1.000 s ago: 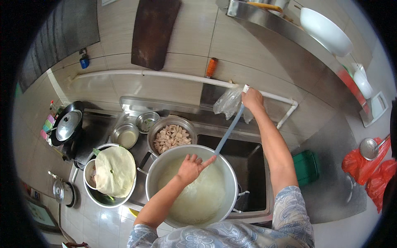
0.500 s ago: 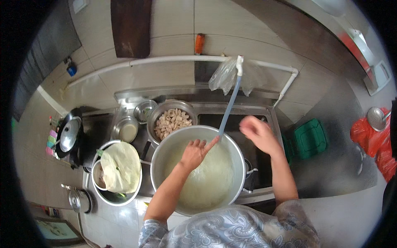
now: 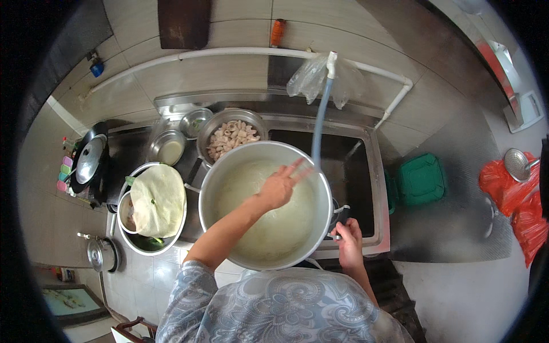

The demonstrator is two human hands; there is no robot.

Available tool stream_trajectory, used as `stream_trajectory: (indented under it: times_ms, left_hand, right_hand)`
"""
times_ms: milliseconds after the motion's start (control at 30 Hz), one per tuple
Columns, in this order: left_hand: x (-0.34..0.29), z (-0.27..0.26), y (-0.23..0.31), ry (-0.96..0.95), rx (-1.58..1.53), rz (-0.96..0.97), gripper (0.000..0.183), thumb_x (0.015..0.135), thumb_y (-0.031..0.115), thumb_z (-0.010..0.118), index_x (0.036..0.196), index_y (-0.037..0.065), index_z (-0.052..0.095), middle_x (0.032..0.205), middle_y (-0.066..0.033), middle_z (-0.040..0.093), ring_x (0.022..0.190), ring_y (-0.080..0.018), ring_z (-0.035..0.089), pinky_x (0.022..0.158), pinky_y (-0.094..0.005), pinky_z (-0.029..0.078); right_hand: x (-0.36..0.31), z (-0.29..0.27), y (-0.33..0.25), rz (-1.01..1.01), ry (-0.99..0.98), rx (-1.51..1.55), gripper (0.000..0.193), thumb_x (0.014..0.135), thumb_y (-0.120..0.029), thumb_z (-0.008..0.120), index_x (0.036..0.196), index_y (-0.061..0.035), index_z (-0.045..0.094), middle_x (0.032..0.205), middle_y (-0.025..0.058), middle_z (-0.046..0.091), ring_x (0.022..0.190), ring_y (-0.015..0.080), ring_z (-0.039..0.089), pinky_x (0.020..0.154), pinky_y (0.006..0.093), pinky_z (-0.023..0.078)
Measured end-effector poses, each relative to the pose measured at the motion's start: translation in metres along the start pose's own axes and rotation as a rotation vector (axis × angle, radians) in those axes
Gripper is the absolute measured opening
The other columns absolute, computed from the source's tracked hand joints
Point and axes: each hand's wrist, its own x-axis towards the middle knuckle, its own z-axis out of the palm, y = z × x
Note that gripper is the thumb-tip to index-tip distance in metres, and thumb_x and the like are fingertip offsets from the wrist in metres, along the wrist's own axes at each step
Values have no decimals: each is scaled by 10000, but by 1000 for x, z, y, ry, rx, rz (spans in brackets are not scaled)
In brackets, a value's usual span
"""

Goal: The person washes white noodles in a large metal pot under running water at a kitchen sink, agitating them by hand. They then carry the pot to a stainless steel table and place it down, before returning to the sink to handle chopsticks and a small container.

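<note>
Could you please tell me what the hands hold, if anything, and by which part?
The right hand appears to hold the large pot by its right handle, at the near end. The left hand, open above the pot, holds nothing.

Under the left hand (image 3: 278,190) stands a large, round, silver metal pot (image 3: 319,222). Left of that hand, a pale, round, flat sheet (image 3: 160,200) lies over a round steel basin (image 3: 164,249); beyond it, leftward, a round steel bowl (image 3: 204,140) holds pale chunks (image 3: 231,137). Beyond the right hand (image 3: 350,243) is a rectangular steel sink (image 3: 343,150); farther right, a green plastic bin (image 3: 422,178).
</note>
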Motion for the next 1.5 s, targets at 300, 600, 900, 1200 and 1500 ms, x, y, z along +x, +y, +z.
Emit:
stream_trajectory:
  times_ms: [300,600,900,1200,1500]
  left_hand:
    - [-28,-66,-10,189,330,-1,619,789,44,543,1384,199,474,1427,-147,414,1224,-333,465,1017,-547,357]
    - [-111,-147,-95,231,-179,-712,445,851,85,587,1289,54,516,1017,-101,644,707,-243,588,673,-377,478]
    - [-155,-134,-37,613,-793,-1001,413,888,109,611,1294,93,537,846,3,539,645,-83,464,587,-244,435]
    - [-246,-141,78,920,-786,-1144,476,864,21,569,1326,82,468,860,-20,570,728,-95,513,627,-256,438]
    - [-358,-140,210,1374,-756,-1218,478,796,31,566,1267,75,501,882,-53,573,774,-112,520,655,-271,437]
  right_hand:
    - [8,2,3,-40,-156,-53,115,929,-91,563,1030,-36,568,774,9,558,699,100,510,654,248,402]
    - [6,7,2,0,-120,-82,273,978,-133,509,1230,-26,519,763,9,570,619,65,456,586,223,372]
    - [38,-10,6,23,-150,205,179,962,-113,532,1091,-26,620,603,-56,415,481,46,315,508,225,287]
    - [30,4,-20,162,-378,102,107,882,-33,541,986,-54,556,600,-62,358,441,32,266,459,208,239]
    - [-3,54,-48,-423,-1221,-445,43,838,-67,584,860,-50,552,633,26,426,515,170,387,507,307,344]
